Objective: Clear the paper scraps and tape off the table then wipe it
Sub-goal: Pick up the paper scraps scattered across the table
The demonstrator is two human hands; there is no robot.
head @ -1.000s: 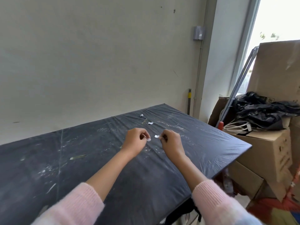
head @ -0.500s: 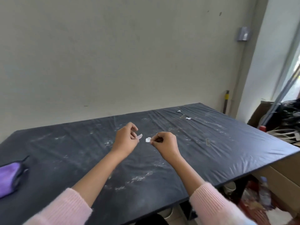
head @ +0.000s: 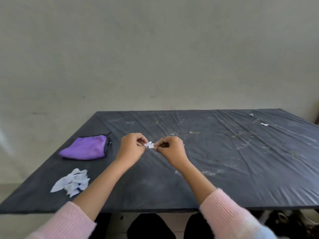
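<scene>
A black plastic-covered table [head: 224, 169] fills the lower view, streaked with white dust. Above its middle, my left hand [head: 132, 147] and my right hand [head: 170, 149] each pinch a small white paper scrap [head: 149, 145] between thumb and fingers; the two bits touch between the hands. A pile of white paper scraps [head: 72, 181] lies near the front left corner. Two more small scraps [head: 264, 124] lie at the far right. A purple cloth [head: 85, 147] lies at the left, behind the pile.
A plain wall stands right behind the table's far edge. Dark legs show under the front edge, and some clutter lies on the floor at the lower right [head: 284, 219].
The view has swung left, so the boxes at the right left the frame and the purple cloth and scrap pile came in. My hands came closer together with the scraps.
</scene>
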